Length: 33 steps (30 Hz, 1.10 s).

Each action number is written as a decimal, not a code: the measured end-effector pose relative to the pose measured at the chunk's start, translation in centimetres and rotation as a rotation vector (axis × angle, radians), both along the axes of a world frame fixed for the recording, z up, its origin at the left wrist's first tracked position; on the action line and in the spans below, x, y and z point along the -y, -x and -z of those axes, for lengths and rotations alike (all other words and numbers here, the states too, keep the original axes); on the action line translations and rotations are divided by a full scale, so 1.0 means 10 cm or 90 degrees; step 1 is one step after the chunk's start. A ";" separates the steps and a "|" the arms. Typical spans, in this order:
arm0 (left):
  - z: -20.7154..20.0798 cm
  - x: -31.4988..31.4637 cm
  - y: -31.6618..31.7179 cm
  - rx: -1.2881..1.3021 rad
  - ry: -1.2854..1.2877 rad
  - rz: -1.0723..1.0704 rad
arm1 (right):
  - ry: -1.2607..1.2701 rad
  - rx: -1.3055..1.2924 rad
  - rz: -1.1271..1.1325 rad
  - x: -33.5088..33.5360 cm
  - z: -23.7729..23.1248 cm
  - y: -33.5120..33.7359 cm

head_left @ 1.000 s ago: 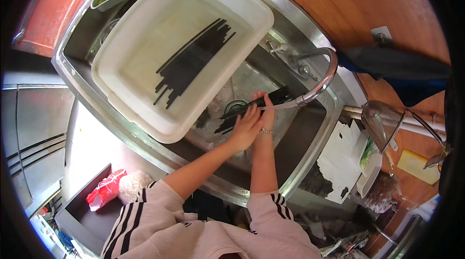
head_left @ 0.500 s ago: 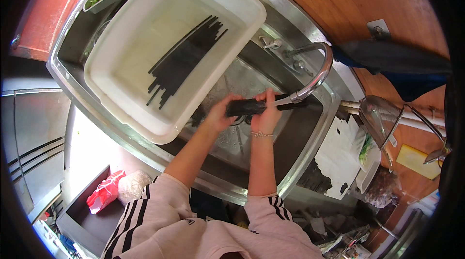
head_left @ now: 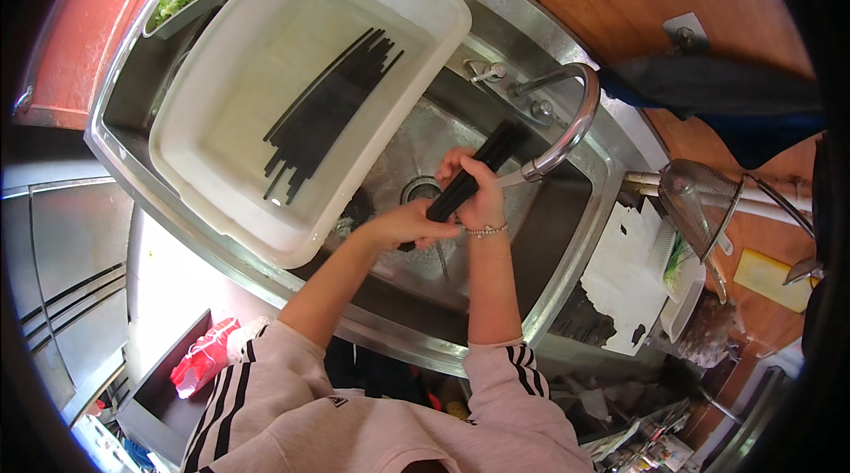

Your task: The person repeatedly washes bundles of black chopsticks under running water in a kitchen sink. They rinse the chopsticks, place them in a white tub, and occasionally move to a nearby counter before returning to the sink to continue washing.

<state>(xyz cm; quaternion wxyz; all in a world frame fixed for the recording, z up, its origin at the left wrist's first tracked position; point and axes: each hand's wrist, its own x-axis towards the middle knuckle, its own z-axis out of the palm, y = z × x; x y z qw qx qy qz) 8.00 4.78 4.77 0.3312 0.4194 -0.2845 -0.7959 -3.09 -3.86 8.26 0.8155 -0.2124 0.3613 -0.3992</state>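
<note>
Over the right basin of the steel sink (head_left: 553, 323), both my hands are closed round a bundle of black chopsticks (head_left: 458, 196). The bundle slants from lower left to upper right. My left hand (head_left: 409, 225) grips its lower end, and my right hand (head_left: 484, 197) wraps its middle. From the curved tap (head_left: 591, 106), water runs onto my right hand. More black chopsticks (head_left: 329, 115) lie side by side in shallow water inside a big white tub (head_left: 235, 230), just left of my hands.
The tub covers much of the left basin. A small tray of green scraps (head_left: 181, 8) stands at the far left corner. To the right are a wire strainer (head_left: 695, 199), a yellow board (head_left: 770, 278) and a worn white sheet (head_left: 624, 274). A red bag (head_left: 205, 356) lies at the lower left.
The chopstick bundle has turned from nearly level to a steep slant, its far end now up and right. My left hand has shifted down along with it.
</note>
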 end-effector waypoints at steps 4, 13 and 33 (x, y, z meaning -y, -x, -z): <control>-0.08 -0.11 0.22 0.535 0.163 -0.145 | -0.044 -0.180 0.159 0.21 -0.13 -0.10; -0.06 0.06 -0.03 0.339 0.193 0.019 | -0.072 -0.052 0.036 -0.05 0.07 0.14; 0.13 0.48 0.64 0.872 0.203 -0.264 | -0.089 0.210 0.152 -0.47 0.36 0.05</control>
